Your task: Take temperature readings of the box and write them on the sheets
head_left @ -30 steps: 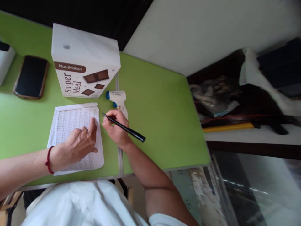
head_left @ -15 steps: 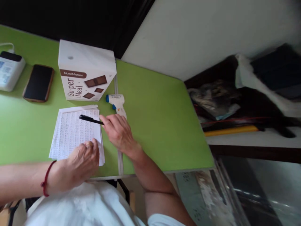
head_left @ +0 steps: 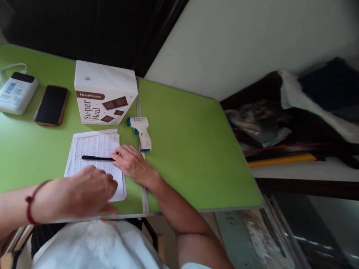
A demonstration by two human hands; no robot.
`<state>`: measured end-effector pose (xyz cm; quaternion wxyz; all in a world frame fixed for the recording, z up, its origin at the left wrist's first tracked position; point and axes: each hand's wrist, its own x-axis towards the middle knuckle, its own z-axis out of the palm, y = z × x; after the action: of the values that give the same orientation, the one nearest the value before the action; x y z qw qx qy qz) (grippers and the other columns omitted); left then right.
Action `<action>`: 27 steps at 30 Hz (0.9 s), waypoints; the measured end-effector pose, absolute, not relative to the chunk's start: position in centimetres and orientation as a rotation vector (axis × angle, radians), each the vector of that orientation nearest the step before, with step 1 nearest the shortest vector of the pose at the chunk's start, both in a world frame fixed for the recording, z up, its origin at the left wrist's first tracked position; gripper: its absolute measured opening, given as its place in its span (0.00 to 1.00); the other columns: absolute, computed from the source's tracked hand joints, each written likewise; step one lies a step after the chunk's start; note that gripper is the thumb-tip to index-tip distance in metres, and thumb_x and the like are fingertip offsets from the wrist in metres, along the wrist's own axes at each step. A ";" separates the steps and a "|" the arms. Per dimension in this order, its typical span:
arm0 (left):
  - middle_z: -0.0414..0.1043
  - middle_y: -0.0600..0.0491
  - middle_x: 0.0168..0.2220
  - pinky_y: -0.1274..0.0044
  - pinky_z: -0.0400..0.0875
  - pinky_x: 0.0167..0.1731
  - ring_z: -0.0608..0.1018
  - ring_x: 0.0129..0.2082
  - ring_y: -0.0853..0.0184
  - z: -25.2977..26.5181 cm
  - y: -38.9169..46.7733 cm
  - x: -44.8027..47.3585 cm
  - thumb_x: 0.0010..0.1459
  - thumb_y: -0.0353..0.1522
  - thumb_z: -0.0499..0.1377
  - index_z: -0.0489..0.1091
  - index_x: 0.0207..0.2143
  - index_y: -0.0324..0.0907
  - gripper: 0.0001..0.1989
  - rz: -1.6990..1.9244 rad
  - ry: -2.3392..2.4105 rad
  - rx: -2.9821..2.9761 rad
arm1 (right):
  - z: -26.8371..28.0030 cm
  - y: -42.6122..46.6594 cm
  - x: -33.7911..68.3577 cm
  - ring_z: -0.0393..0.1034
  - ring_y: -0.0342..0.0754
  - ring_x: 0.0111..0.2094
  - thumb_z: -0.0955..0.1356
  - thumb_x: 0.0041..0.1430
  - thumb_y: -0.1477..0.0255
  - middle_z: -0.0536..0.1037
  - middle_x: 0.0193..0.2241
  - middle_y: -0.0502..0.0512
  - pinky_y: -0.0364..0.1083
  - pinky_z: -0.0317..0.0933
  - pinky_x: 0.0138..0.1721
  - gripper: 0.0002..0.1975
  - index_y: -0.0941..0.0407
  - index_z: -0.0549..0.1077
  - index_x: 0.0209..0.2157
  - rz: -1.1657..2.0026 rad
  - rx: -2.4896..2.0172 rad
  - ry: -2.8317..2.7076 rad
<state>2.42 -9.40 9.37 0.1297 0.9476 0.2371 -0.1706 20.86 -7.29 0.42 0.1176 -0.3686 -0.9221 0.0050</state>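
Upper left of the frame, a phone [head_left: 52, 105]. Lower left, the left hand [head_left: 84, 192], grip unclear, hides part of the papers [head_left: 97, 145]. Above it, the black pen [head_left: 97, 158] lies sideways on them, right end at the nearer right hand [head_left: 130, 162], pinched or merely touched, I cannot tell. Just above, a thermometer gun [head_left: 144, 132].
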 end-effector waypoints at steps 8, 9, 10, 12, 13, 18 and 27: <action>0.72 0.47 0.41 0.68 0.70 0.41 0.74 0.41 0.60 8.6 1.8 -3.9 0.66 0.46 0.49 0.60 0.52 0.23 0.30 0.236 1.687 2.479 | 0.3 -7.3 20.7 0.66 0.49 0.38 0.67 0.62 0.75 0.74 0.36 0.58 0.48 0.59 0.40 0.07 0.59 0.74 0.42 0.062 -1.050 -2.667; 0.71 0.46 0.45 0.67 0.70 0.44 0.74 0.44 0.60 7.1 2.6 -4.0 0.64 0.45 0.51 0.55 0.56 0.25 0.32 0.402 1.585 2.377 | 0.3 -7.2 20.7 0.67 0.49 0.38 0.67 0.62 0.75 0.74 0.36 0.58 0.48 0.59 0.40 0.08 0.59 0.74 0.42 0.075 -1.051 -2.663; 0.70 0.45 0.48 0.68 0.70 0.46 0.73 0.47 0.59 5.6 3.4 -3.9 0.61 0.45 0.55 0.54 0.58 0.27 0.33 0.586 1.490 2.276 | 0.2 -7.2 20.7 0.67 0.49 0.39 0.67 0.61 0.75 0.74 0.36 0.58 0.48 0.59 0.40 0.08 0.59 0.74 0.42 0.084 -1.052 -2.663; 0.69 0.43 0.51 0.68 0.70 0.48 0.73 0.49 0.57 2.9 4.4 -3.4 0.51 0.42 0.66 0.59 0.56 0.34 0.36 0.892 1.365 2.075 | 0.2 -7.2 20.8 0.67 0.50 0.39 0.68 0.61 0.74 0.74 0.37 0.59 0.49 0.60 0.41 0.09 0.60 0.74 0.43 0.088 -1.051 -2.671; 0.69 0.43 0.52 0.66 0.70 0.50 0.72 0.50 0.54 1.9 4.7 -3.1 0.47 0.41 0.68 0.62 0.54 0.36 0.35 0.993 1.346 2.006 | 0.2 -7.1 20.8 0.67 0.50 0.39 0.68 0.61 0.74 0.74 0.37 0.59 0.49 0.60 0.41 0.09 0.60 0.74 0.43 0.086 -1.052 -2.676; 0.71 0.44 0.49 0.61 0.70 0.49 0.74 0.49 0.51 0.6 4.3 -2.6 0.44 0.43 0.70 0.67 0.48 0.40 0.31 1.187 1.297 1.701 | 0.1 -7.2 20.6 0.68 0.50 0.38 0.68 0.60 0.73 0.75 0.36 0.59 0.49 0.61 0.42 0.09 0.61 0.74 0.42 0.062 -1.041 -2.649; 0.75 0.45 0.41 0.62 0.72 0.41 0.76 0.42 0.52 0.4 2.2 -2.1 0.49 0.47 0.66 0.69 0.44 0.38 0.27 1.168 1.326 1.439 | 0.6 -5.0 23.8 0.69 0.52 0.38 0.59 0.66 0.64 0.77 0.36 0.63 0.51 0.62 0.39 0.17 0.60 0.75 0.38 -0.105 -1.692 -1.997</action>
<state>-2.15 2.17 0.37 0.4181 0.5737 0.5284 0.4658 23.84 -4.96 0.58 0.2578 -0.6241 -0.7365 -0.0386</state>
